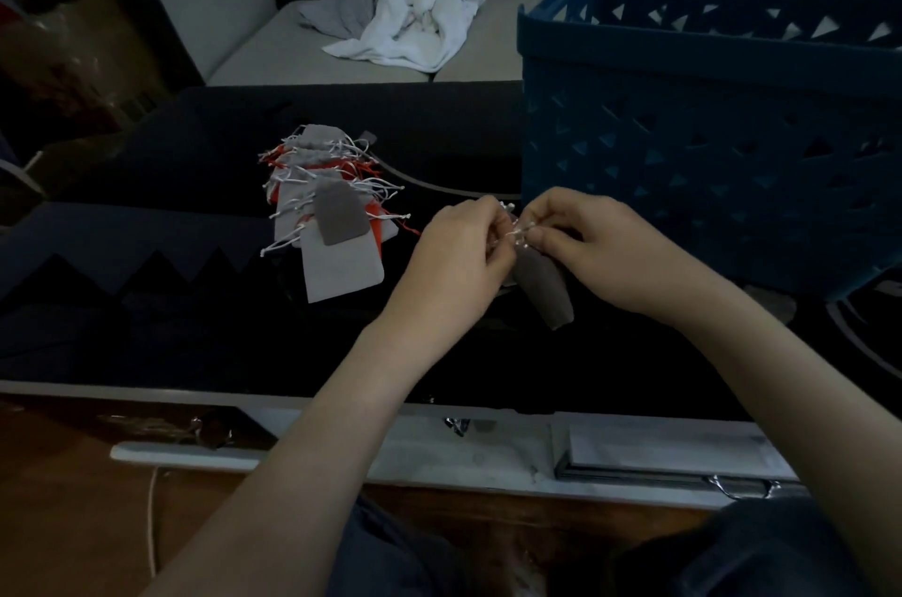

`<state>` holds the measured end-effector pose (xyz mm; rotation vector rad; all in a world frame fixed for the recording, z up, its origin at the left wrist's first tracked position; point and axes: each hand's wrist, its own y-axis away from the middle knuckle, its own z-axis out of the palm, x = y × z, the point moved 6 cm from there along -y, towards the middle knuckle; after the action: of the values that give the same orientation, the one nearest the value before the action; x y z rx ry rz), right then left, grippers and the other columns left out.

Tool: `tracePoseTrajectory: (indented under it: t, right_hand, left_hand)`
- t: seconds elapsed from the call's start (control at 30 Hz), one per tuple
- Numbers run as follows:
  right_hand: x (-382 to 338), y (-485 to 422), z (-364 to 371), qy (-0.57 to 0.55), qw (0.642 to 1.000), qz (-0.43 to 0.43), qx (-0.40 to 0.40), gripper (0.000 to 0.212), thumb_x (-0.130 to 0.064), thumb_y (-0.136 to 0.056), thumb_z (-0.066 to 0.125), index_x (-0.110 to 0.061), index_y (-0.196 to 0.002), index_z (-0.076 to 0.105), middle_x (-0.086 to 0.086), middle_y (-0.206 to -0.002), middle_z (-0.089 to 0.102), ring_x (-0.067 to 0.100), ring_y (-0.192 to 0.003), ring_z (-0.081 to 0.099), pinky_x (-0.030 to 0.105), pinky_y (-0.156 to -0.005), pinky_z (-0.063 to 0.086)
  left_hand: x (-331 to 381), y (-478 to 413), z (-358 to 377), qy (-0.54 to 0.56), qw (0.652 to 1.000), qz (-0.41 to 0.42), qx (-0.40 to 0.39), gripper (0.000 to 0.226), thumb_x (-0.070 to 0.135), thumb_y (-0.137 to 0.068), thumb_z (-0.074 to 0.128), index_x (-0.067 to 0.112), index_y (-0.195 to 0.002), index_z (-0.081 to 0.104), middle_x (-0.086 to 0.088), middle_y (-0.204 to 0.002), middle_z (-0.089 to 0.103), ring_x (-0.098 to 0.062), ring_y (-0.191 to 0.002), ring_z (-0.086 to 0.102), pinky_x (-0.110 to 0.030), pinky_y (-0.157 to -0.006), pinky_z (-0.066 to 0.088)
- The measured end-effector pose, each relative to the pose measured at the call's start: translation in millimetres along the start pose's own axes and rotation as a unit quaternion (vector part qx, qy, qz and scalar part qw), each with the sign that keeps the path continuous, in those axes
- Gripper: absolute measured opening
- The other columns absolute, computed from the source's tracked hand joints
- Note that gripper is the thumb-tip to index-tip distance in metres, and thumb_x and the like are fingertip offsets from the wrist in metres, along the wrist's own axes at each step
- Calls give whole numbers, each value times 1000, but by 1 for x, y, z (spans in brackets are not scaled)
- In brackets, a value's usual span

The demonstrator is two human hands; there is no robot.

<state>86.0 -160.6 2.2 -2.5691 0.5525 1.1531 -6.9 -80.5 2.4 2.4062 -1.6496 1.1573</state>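
Forearms (312,464) reach over the dark table (195,333), a pile of pouches (332,211) to their left, a blue basket (693,147) just behind the right one. Left hand (463,250) and right hand (590,245), fingers curled, pinch the strings (517,234) of a grey pouch (544,286) (hanging tilted between them).

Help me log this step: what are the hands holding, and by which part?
The left hand and right hand pinch a small grey pouch by the white drawstrings at its mouth.
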Motion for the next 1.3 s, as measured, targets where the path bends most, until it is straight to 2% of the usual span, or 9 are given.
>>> tracePoseTrajectory:
  t: [0.13, 0.23, 0.33, 0.47, 0.57, 0.7, 0.87, 1.03, 1.3]
  right_hand:
    - [-1, 1, -2, 45, 999, -5, 26, 11, -12, -95, 51, -18, -96, 61, -4, -91, 66, 7, -87, 60, 14, -70, 43]
    - [-4, 2, -1, 84, 995, -13, 45, 8, -10, -94, 52, -14, -95, 59, 2, -93, 66, 14, -86, 61, 22, -72, 45]
    - [-7, 2, -4, 79, 995, -6, 63, 9, -9, -94, 52, -15, -93, 59, 1, -93, 66, 12, -85, 60, 18, -71, 44]
    - [-5, 4, -12, -114, 990, 47, 67, 25, -8, -98, 45, -19, -88, 65, 6, -90, 68, 14, -84, 63, 19, -73, 49]
    - [-5, 5, -8, -210, 975, 64, 26, 23, -9, -98, 46, -14, -89, 67, 6, -84, 69, 15, -78, 62, 18, -68, 50]
    - [-4, 4, -6, -215, 976, 35, 21, 19, -9, -96, 50, -14, -87, 67, 9, -84, 69, 17, -78, 62, 27, -72, 49]
    - [-10, 6, -13, -160, 985, -43, 52, 14, -1, -92, 54, -7, -88, 65, 5, -80, 67, 2, -71, 60, 12, -66, 47]
    - [-13, 7, -16, -128, 986, -81, 69, 13, 0, -89, 57, -9, -89, 67, 10, -86, 69, 21, -80, 65, 28, -74, 53]
    - [-12, 7, -14, -163, 981, -84, 64, 16, 1, -91, 54, -9, -91, 66, 0, -85, 69, 5, -80, 63, 18, -77, 50]
  left_hand:
    - [4, -1, 7, -72, 996, 43, 18, 4, 14, -91, 56, 13, -88, 54, 3, -83, 46, -10, -81, 36, -15, -67, 28]
    - [7, -1, 13, -128, 988, 70, 40, 6, 9, -88, 57, 4, -89, 61, -10, -85, 55, -23, -81, 44, -21, -67, 23]
    - [10, 0, 11, -148, 983, 79, 74, 6, 9, -87, 57, 5, -89, 60, -11, -86, 57, -27, -82, 48, -25, -67, 28]
    - [12, 5, -5, -85, 983, 104, 125, 4, 5, -88, 59, 5, -84, 57, -7, -82, 54, -16, -79, 41, -20, -69, 28]
    - [10, 9, -11, -27, 985, 107, 134, 4, 4, -88, 61, 5, -84, 58, -3, -82, 55, -9, -80, 38, -14, -71, 31]
    - [14, 12, -13, -14, 980, 135, 145, 5, 7, -90, 61, 4, -86, 62, -4, -85, 60, -14, -81, 46, -17, -73, 34]
    - [13, 14, -14, -11, 981, 124, 152, 8, 11, -89, 60, 6, -83, 62, 0, -80, 58, -4, -79, 39, -9, -73, 32]
    - [14, 15, -16, 4, 979, 117, 168, 12, 13, -89, 61, 6, -79, 60, 8, -77, 49, -3, -76, 39, -8, -71, 33]
    - [19, 16, -17, 26, 980, 108, 168, 10, 11, -89, 61, 4, -81, 59, 7, -77, 51, -6, -76, 44, -10, -69, 36]
